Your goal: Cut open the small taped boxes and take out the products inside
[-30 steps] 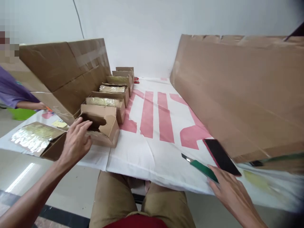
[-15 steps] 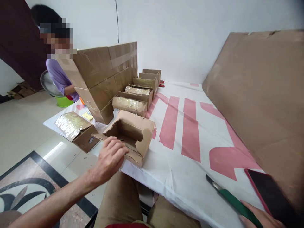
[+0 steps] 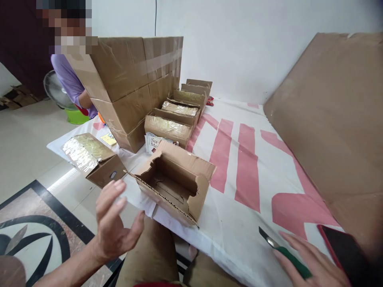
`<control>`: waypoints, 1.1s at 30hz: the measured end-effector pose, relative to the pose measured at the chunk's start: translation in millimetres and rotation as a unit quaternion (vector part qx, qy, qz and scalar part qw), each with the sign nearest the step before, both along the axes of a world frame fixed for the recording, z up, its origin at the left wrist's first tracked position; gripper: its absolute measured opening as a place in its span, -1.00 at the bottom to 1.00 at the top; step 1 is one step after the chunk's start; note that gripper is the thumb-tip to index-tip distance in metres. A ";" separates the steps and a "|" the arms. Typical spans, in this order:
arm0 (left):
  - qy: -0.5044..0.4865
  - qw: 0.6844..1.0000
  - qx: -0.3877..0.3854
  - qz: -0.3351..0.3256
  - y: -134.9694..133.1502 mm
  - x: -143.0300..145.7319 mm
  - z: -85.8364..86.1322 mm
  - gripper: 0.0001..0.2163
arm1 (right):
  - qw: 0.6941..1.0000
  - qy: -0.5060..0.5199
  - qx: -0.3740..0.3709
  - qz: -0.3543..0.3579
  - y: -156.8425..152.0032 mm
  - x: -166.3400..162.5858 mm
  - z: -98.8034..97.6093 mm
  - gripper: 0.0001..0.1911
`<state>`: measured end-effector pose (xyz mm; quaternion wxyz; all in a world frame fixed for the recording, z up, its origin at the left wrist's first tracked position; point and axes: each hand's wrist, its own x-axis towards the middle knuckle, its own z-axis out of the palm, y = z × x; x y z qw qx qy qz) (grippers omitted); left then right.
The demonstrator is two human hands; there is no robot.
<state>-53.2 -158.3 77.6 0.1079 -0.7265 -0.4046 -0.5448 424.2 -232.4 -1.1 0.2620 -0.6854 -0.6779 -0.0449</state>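
hands: left hand (image 3: 112, 225) spread beside torn box (image 3: 176, 183), right hand (image 3: 311, 263) on cutter (image 3: 284, 255).

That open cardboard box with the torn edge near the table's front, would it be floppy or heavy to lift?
The open box looks empty, so it is probably light. Its ragged, cut-away walls suggest it may flex if pinched by one side. It sits near the table edge, so a push might slide it off the white cloth.

Left hand (image 3: 112, 223) raised at lower left, palm turned inward, fingers spread and slightly curled, gripping nothing; right hand (image 3: 311, 265) lies low at lower right, fingers extended forward.
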 end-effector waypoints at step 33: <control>-0.251 0.908 -0.313 0.121 44.6 31.7 -107.2 -0.19 | 0.907 0.352 -0.091 0.213 152.0 -257.2 -26.3 -0.31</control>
